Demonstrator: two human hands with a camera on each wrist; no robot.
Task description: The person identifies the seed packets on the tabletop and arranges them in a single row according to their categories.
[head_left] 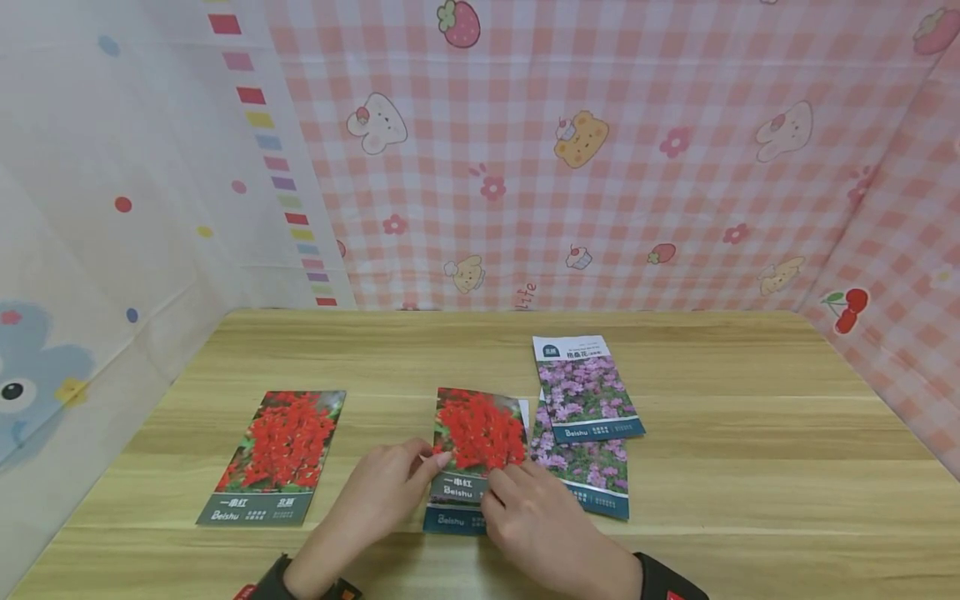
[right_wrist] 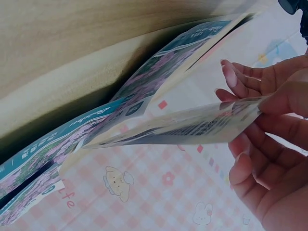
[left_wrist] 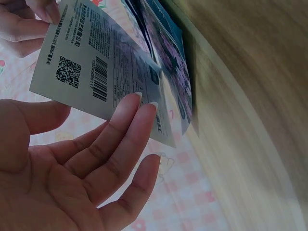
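A seed packet with red flowers (head_left: pixel 480 433) is held between both hands, over a packet with a dark teal lower band (head_left: pixel 450 522) on the table. My left hand (head_left: pixel 386 487) holds its left edge, thumb on the front; the left wrist view shows fingertips against its printed back (left_wrist: pixel 67 72) with barcode. Near the lower right corner, my right hand (head_left: pixel 543 517) pinches it between thumb and fingers. The right wrist view shows the held packet (right_wrist: pixel 192 122) tilted, nearly edge-on, above the purple-flower packets (right_wrist: pixel 163 67). Most of the packet beneath is hidden.
Left on the wooden table (head_left: pixel 735 500) lies another red-flower packet (head_left: pixel 281 442). Two purple-flower packets lie to the right, the upper one (head_left: pixel 585 387) overlapping the lower one (head_left: pixel 600 467). A pink checked cloth (head_left: pixel 637 192) hangs behind the table, with a white cloth (head_left: pixel 172 208) at the left.
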